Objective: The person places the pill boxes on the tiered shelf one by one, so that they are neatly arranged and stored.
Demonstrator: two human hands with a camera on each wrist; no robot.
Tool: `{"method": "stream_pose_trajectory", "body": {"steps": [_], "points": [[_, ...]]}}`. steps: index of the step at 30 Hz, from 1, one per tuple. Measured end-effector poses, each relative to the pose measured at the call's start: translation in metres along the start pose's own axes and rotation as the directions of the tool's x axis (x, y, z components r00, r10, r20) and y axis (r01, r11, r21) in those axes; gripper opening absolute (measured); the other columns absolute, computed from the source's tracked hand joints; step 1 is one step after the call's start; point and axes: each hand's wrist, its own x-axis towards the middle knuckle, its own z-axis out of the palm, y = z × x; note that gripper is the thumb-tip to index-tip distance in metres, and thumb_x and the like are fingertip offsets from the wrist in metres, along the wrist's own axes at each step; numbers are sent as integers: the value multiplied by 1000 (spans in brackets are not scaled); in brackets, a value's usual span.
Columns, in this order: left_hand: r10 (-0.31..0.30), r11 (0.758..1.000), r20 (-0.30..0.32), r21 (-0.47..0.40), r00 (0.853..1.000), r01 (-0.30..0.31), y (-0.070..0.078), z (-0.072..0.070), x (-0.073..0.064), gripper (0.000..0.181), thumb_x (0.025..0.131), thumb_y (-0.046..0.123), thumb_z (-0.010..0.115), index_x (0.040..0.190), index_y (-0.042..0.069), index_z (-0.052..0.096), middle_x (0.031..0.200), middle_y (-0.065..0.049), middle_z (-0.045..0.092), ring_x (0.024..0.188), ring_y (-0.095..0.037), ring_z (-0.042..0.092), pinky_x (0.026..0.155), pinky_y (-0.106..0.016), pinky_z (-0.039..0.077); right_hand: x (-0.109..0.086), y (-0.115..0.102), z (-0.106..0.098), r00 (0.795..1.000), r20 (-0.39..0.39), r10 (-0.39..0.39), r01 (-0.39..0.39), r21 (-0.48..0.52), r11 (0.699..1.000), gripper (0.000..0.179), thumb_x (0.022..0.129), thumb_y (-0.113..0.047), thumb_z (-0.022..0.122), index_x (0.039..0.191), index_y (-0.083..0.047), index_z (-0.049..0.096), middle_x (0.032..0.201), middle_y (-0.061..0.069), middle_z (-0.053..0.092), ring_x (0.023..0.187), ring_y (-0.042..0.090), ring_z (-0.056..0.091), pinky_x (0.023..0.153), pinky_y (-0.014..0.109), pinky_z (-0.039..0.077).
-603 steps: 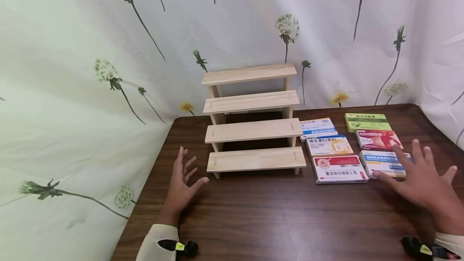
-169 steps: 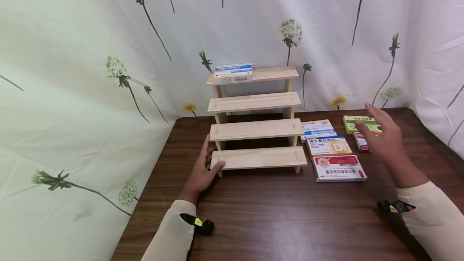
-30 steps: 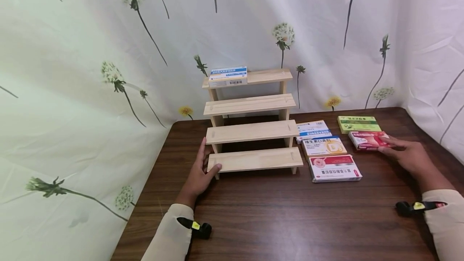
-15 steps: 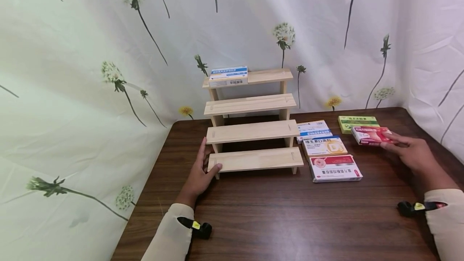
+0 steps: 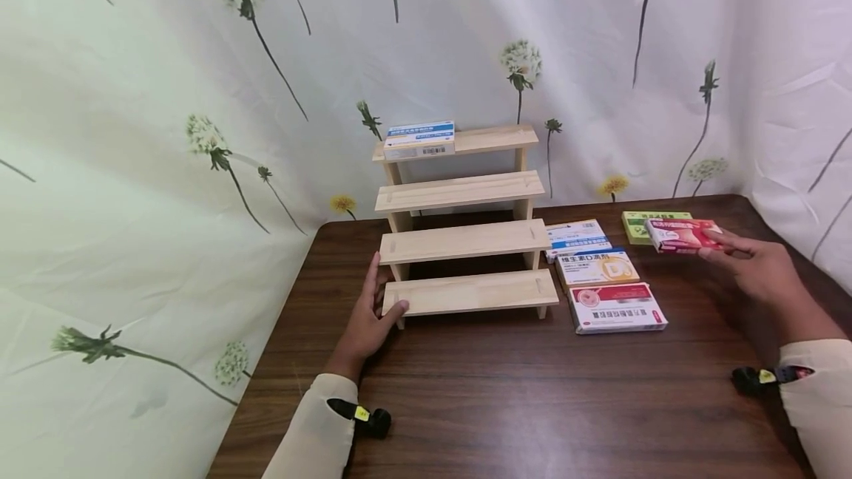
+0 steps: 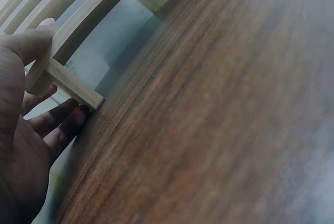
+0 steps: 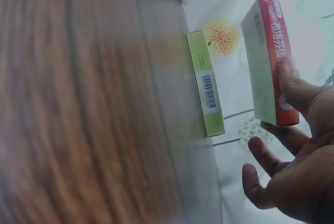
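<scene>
Right hand [image 5: 765, 276] pinches a red box [image 5: 682, 236], raised near the table's [image 5: 506, 390] far right corner; left hand [image 5: 362, 325] grips the rack's [image 5: 466, 294] left end.
The hands are well apart. From the head, the red box partly hides a green box [image 5: 635, 229]. Three boxes [image 5: 592, 267] lie beside the rack's right end; a blue-and-white box [image 5: 419, 141] sits at the top shelf's [image 5: 492, 140] left end.

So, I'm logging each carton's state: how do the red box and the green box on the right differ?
The red box is pinched in the person's right grip above the table; the green box lies on the table.
In the head view, the red box partly covers the green box.
The red box's printed top is mainly red, the green box's light green.
Both are flat, rectangular printed cartons.
</scene>
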Motion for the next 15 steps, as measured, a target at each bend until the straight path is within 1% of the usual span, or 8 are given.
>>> {"method": "stream_pose_trajectory", "body": {"steps": [2,3,5,7,8,10,11,15], "points": [[-6,1000,-4,4,1000,6,0,0,0,107,105,20,77,175,46,0,175,-21,37,154,-45,50,115,-65,50,0,-3,-1,1000,8,17,-18,21,1000,74,107,-56,65,161,-12,39,170,41,24,139,57,39,88,37,45],[-9,1000,-5,8,1000,9,0,-1,-1,107,105,20,77,175,46,0,175,-21,37,154,-45,50,115,-65,50,0,-4,-1,999,15,28,-29,36,999,75,106,-58,65,161,-14,37,171,40,21,142,58,36,94,46,48],[-14,1000,-5,10,1000,14,0,-1,-1,107,105,20,77,175,46,0,175,-20,37,154,-45,50,115,-65,50,0,-8,-3,999,14,43,-44,47,998,77,106,-59,64,162,-16,35,173,39,17,147,60,32,108,64,44],[-18,1000,-4,11,1000,18,0,-1,-1,107,105,21,77,175,47,0,176,-20,36,154,-45,50,115,-64,50,1,-13,-5,999,13,49,-50,55,997,78,105,-61,63,163,-19,33,174,39,15,149,60,30,112,72,38],[-18,1000,-3,11,1000,18,0,-1,-1,107,105,21,77,175,47,0,176,-20,36,154,-45,50,115,-64,50,1,-16,-6,999,15,49,-50,61,997,79,105,-61,63,164,-20,32,174,39,15,149,60,29,111,72,39],[-15,1000,-1,8,1000,15,0,-1,-1,107,105,21,77,175,48,0,176,-19,36,154,-44,50,115,-64,50,2,-22,-9,999,11,48,-49,54,997,79,106,-62,61,164,-19,31,174,39,18,148,58,32,103,64,46],[-12,1000,1,9,1000,12,0,-1,0,107,105,21,77,175,47,0,176,-19,36,154,-44,50,115,-63,51,2,-24,-11,999,18,48,-49,57,997,80,105,-63,61,165,-19,30,174,38,20,147,57,33,98,57,49],[-1,1000,-1,7,1000,1,-1,-1,0,107,105,21,76,175,47,0,176,-19,36,154,-44,50,115,-63,51,4,-37,-17,998,43,39,-41,54,998,84,104,-67,59,166,-18,29,174,37,24,146,56,35,81,30,46]]}}
